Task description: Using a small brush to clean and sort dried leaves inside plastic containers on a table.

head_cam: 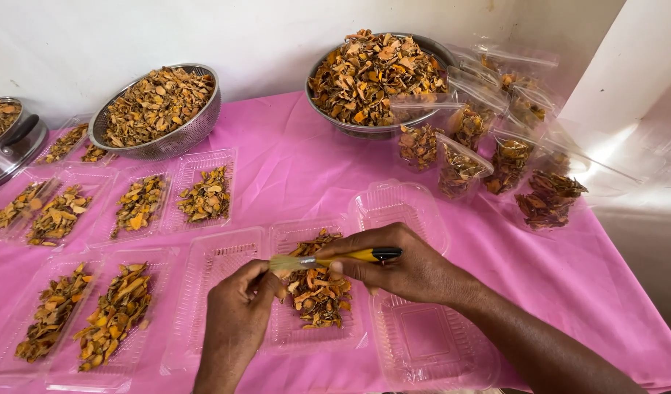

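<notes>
My right hand (403,266) holds a small brush (340,257) with a yellow handle, black tip and pale bristles pointing left. My left hand (237,314) is closed beside the bristles, fingertips touching them. Both hands hover over a clear plastic tray (284,335) that holds a pile of dried orange-brown slices (317,288). An empty clear tray (207,292) lies under my left hand, and another empty one (430,343) under my right wrist.
Several filled clear trays (142,204) lie left on the pink tablecloth (291,168). A metal colander (159,109) and a metal bowl (372,76) of dried slices stand at the back. Clear bags (507,164) of slices stand at the right. A metal pot (7,138) sits far left.
</notes>
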